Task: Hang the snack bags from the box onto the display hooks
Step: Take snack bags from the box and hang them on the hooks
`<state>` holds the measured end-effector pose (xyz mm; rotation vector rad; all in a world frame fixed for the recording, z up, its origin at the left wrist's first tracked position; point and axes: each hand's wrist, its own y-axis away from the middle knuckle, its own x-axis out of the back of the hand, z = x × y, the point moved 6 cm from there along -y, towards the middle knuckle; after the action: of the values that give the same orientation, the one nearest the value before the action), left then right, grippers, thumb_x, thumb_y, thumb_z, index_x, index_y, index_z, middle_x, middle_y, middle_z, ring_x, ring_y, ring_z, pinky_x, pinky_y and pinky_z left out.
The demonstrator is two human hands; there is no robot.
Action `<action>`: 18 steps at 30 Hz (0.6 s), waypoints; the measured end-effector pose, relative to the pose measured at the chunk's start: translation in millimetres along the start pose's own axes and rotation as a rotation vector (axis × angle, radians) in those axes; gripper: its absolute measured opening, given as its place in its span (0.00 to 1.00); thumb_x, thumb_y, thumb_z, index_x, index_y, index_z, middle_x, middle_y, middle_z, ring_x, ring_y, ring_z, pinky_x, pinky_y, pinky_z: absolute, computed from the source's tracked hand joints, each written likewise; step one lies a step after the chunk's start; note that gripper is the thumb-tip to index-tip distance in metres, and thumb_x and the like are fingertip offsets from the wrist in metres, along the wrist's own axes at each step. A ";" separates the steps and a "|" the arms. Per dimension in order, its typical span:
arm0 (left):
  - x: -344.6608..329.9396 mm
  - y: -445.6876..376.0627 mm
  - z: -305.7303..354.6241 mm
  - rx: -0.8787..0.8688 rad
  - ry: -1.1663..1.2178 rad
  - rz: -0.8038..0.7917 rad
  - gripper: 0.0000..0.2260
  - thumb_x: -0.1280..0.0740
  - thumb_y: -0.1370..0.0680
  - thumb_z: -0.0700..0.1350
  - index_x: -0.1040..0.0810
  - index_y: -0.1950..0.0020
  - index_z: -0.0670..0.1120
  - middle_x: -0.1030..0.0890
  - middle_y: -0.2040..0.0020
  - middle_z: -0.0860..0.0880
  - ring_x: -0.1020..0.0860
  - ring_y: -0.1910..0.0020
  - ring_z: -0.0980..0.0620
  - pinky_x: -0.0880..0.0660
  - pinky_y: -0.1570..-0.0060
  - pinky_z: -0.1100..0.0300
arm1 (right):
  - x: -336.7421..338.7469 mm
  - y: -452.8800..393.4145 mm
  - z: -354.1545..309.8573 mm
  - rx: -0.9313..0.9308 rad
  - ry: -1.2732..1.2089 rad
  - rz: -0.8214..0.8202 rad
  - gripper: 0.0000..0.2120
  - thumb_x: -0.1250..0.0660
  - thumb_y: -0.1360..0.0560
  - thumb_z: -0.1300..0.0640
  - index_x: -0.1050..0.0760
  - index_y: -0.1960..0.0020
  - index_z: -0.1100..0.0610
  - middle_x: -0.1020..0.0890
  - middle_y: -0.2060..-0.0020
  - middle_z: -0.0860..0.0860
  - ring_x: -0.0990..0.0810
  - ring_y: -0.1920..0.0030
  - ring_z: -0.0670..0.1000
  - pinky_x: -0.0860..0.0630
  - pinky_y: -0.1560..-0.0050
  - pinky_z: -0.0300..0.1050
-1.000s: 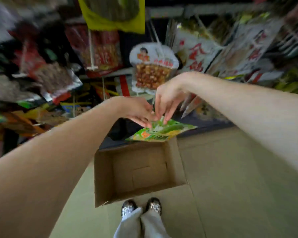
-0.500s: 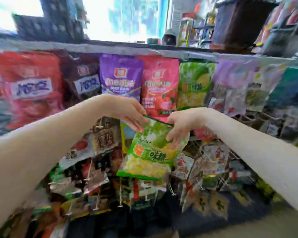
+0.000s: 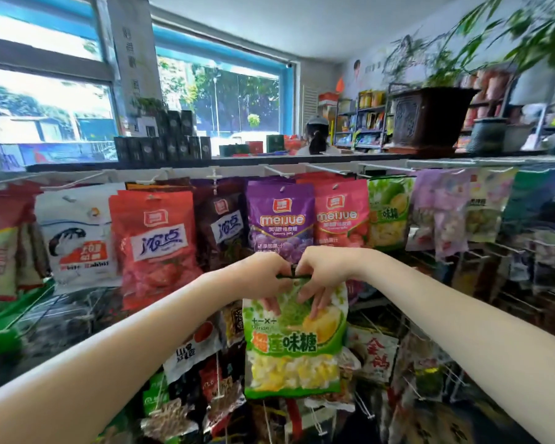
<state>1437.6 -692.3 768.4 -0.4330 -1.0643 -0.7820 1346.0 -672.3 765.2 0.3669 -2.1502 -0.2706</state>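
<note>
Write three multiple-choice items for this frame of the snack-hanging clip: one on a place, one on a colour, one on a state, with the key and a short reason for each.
1. Where do matching green durian candy bags already hang on the top row?
A. Just right of the pink meijue bag
B. Left of the white bag
C. Between the two red bags

2. What colour is the meijue bag directly above the hands?
A. Yellow
B. Purple
C. Blue

3. How is the green durian candy bag held?
A. By one hand only
B. By both hands at its top edge
C. It hangs free on a hook

Key: 1 A, the hanging durian bags sit beside the pink meijue bag. 2 B, the purple meijue bag is over the hands. 3 B, the left hand and right hand both pinch the top of the durian candy bag.
</note>
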 end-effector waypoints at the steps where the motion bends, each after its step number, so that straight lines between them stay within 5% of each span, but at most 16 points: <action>1: 2.1 0.6 -0.7 0.003 -0.007 0.007 0.13 0.42 0.20 0.42 0.31 0.64 0.45 0.20 0.62 0.40 0.17 0.65 0.47 0.24 0.71 0.64 | 0.4 1.5 -1.2 0.006 -0.013 0.020 0.09 0.33 0.25 0.65 0.31 0.61 0.61 0.21 0.63 0.58 0.16 0.58 0.57 0.20 0.67 0.38; 6: 12.2 -8.9 11.3 -0.045 -0.015 0.078 0.14 0.41 0.20 0.47 0.29 0.65 0.45 0.18 0.68 0.43 0.19 0.70 0.57 0.26 0.73 0.67 | 14.7 18.1 3.4 0.014 -0.137 0.089 0.12 0.40 0.21 0.64 0.32 0.64 0.60 0.23 0.67 0.54 0.17 0.53 0.64 0.19 0.61 0.39; 10: 19.6 -28.0 30.9 -0.074 0.037 0.139 0.15 0.40 0.20 0.49 0.30 0.66 0.46 0.20 0.73 0.48 0.23 0.79 0.60 0.28 0.73 0.68 | 40.3 34.9 17.3 0.009 -0.162 0.181 0.15 0.39 0.21 0.60 0.30 0.66 0.56 0.23 0.75 0.45 0.16 0.54 0.60 0.20 0.56 0.44; 14: 26.3 -47.2 56.7 -0.121 0.070 0.197 0.13 0.41 0.20 0.46 0.25 0.60 0.42 0.17 0.65 0.45 0.21 0.76 0.59 0.26 0.72 0.69 | 74.4 51.5 36.7 0.014 -0.190 0.341 0.18 0.33 0.24 0.57 0.32 0.70 0.56 0.24 0.75 0.48 0.15 0.59 0.58 0.19 0.56 0.46; 18: 30.0 -73.7 84.3 -0.135 0.104 0.262 0.12 0.41 0.20 0.44 0.22 0.54 0.39 0.15 0.60 0.42 0.18 0.67 0.53 0.21 0.60 0.62 | 109.5 63.4 64.5 0.028 -0.218 0.518 0.14 0.29 0.27 0.56 0.27 0.68 0.59 0.22 0.73 0.49 0.15 0.63 0.55 0.18 0.61 0.42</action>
<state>1338.8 -696.1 828.9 -0.6267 -0.8406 -0.6368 1223.4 -648.9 832.8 -0.2194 -2.3756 0.0177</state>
